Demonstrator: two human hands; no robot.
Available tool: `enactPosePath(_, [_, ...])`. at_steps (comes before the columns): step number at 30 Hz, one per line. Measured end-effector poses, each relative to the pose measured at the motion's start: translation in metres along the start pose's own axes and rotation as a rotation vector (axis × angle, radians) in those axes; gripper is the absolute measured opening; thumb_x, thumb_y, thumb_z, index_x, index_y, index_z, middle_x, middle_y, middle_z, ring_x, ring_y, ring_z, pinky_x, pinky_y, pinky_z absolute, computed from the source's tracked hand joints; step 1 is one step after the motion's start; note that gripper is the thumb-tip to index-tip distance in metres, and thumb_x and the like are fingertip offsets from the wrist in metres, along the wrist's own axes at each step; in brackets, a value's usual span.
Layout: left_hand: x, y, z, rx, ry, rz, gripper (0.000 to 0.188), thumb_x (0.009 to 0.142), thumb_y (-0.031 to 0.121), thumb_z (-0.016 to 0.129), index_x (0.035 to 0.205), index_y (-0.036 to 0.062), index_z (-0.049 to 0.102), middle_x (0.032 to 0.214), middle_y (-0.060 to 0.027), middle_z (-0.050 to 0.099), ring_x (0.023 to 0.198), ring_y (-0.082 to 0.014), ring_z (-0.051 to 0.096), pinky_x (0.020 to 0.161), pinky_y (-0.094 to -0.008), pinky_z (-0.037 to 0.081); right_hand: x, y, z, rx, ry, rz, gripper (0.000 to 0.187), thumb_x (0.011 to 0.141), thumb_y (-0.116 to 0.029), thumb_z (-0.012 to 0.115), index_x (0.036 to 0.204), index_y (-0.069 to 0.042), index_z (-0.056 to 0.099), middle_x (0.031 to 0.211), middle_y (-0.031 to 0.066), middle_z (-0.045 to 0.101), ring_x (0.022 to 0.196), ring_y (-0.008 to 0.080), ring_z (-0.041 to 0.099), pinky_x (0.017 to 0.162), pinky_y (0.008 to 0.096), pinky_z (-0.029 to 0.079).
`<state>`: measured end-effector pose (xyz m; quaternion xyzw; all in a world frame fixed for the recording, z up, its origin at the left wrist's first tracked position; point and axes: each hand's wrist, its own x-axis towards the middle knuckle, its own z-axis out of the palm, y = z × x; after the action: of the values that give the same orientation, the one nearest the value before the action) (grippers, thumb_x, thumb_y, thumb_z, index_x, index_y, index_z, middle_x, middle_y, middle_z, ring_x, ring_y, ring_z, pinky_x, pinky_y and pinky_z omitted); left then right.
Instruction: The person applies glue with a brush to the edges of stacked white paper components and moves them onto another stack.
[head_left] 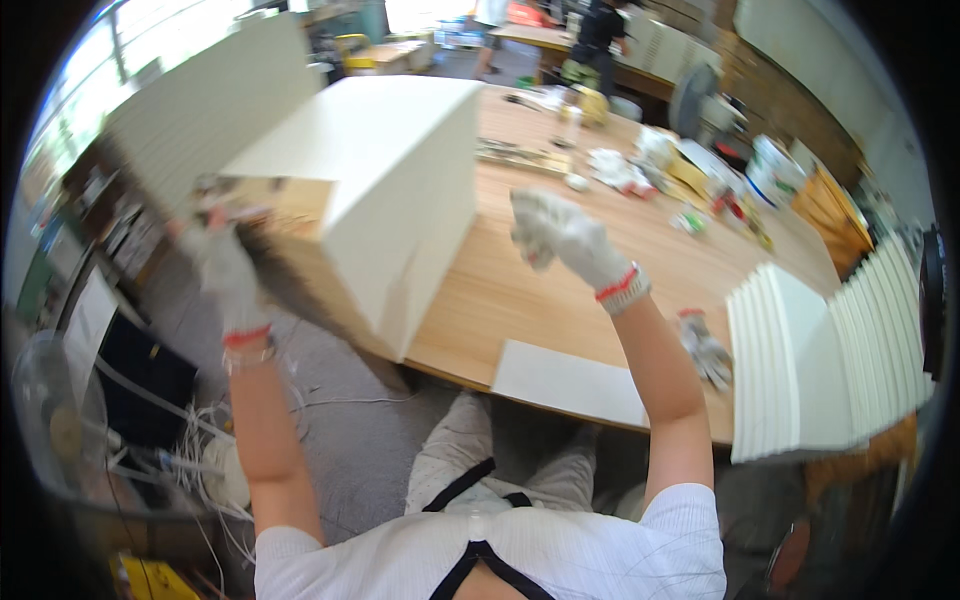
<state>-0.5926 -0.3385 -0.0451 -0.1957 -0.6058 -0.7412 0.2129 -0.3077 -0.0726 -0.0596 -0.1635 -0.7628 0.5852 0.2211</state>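
Observation:
A large white box-like piece (415, 215), with a bare wood-coloured face (300, 205), stands on the left part of the wooden table (490, 290). My left hand (228, 275), in a whitish work glove with a red cuff band, is beside its left end. Motion smears those fingers, so their grip and any contact are unclear. Over the table, right of the piece and apart from it, is my right hand (565, 235) in a matching glove. Its fingers are curled in; anything inside them is hidden. A flat white panel (570, 382) lies along the table's near edge.
Stacked white panels (790, 360) stand at the right, beside a loose glove (706, 350). A white bucket (773, 172) and clutter occupy the far right. Tangled white cables (205, 455) lie at lower left. A person in dark clothes (598, 45) is in the background.

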Motion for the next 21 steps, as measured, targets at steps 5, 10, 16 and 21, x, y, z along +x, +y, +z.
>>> enactPosePath(5, [-0.136,0.072,0.046,-0.33,-0.59,0.678,0.053,0.09,0.016,0.056,0.137,0.006,0.033,0.137,-0.0205,0.043,0.122,-0.0328,0.048,0.104,-0.0454,0.039,-0.177,0.077,-0.064,-0.037,0.357,0.235,0.044,0.096,-0.027,0.057,0.131,-0.001,0.051,0.091,0.0035,0.063,0.07,0.0081,0.061,0.06,0.0236,0.052])
enactPosePath(10, [-0.28,0.135,0.161,-0.552,-1.529,0.566,0.026,0.081,0.005,0.061,0.107,0.0059,0.063,0.102,-0.0118,0.068,0.094,-0.0264,0.066,0.089,-0.0391,0.051,-0.3,0.077,-0.067,-0.039,0.699,0.354,0.046,0.096,-0.03,0.058,0.13,0.001,0.051,0.087,0.0022,0.062,0.073,0.006,0.058,0.063,0.0225,0.05])
enactPosePath(16, [-0.471,0.207,0.26,-0.785,-2.24,-1.87,0.058,0.1,0.045,0.04,0.13,-0.0045,0.037,0.111,-0.0123,0.06,0.092,-0.0246,0.063,0.082,-0.0361,0.054,-0.374,0.063,-0.064,-0.485,0.725,0.332,0.051,0.095,-0.038,0.056,0.126,0.002,0.053,0.092,0.0165,0.066,0.079,0.0217,0.065,0.074,0.0329,0.051])
enactPosePath(21, [-0.533,0.235,0.267,-0.828,-2.034,-2.257,0.083,0.098,0.058,0.035,0.143,-0.0083,0.014,0.121,-0.0166,0.053,0.082,-0.0228,0.061,0.065,-0.0283,0.055,-0.409,0.07,-0.062,-0.454,0.745,0.322,0.048,0.095,-0.035,0.057,0.126,0.002,0.053,0.096,0.0157,0.065,0.085,0.0231,0.064,0.079,0.034,0.05])
